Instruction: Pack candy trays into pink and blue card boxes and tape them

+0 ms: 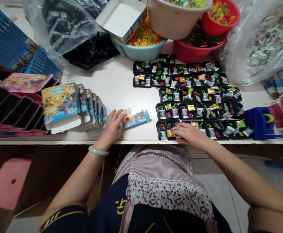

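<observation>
Left hand (112,127): fingers spread flat, pinning printed box (135,116) against table (117,87). Right hand (188,135): fingers curled onto front black tray (167,129), steadying it; grip uncertain.

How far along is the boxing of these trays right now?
Done: a row of printed boxes stands at the left. In hand: the left hand rests on a flat box, and the right hand lies on the nearest black tray. Left: many filled trays lie unboxed on the table.
</observation>
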`<state>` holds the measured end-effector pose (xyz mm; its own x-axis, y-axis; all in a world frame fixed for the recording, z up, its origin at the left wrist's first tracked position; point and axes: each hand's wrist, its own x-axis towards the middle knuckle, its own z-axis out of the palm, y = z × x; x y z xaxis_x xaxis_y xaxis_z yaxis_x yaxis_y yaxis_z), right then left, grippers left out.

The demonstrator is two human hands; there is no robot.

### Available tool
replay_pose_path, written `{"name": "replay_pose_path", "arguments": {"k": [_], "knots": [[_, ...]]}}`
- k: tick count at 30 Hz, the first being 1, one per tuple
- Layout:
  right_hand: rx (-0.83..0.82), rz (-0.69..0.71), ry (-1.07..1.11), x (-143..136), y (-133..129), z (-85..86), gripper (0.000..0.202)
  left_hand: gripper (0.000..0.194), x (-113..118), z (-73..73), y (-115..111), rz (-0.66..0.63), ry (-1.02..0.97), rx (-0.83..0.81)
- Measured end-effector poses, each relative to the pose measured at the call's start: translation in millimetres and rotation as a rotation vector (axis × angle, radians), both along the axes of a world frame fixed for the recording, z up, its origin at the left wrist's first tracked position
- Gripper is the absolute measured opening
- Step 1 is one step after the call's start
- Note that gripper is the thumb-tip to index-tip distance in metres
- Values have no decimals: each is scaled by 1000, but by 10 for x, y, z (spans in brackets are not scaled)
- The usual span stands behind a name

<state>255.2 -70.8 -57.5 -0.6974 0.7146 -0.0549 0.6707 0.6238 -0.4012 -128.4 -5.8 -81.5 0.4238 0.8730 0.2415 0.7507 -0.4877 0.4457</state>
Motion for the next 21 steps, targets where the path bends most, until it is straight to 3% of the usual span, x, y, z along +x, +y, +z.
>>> {"name": "replay_pose_path", "arguments": {"k": [4, 8, 11, 15, 18, 21], "knots": [[29, -19, -40, -37, 54, -23, 39, 43, 375, -58, -50, -80, 76, 5], [2, -28, -42, -28, 72, -31, 44, 58, 692, -76, 23, -72, 200, -51], [4, -23, -49, -34, 82, -80, 39, 48, 633, -104, 67, -114, 245, -79], [49, -19, -36, -151, 78, -193, 33, 50, 353, -71, 30, -228, 284, -91], [94, -101, 16, -371, 36, -274, 31, 48, 264, 8, -46, -209, 212, -63], [131, -192, 61, -639, -1, -317, 35, 39, 341, 48, -105, -136, 174, -19]]}}
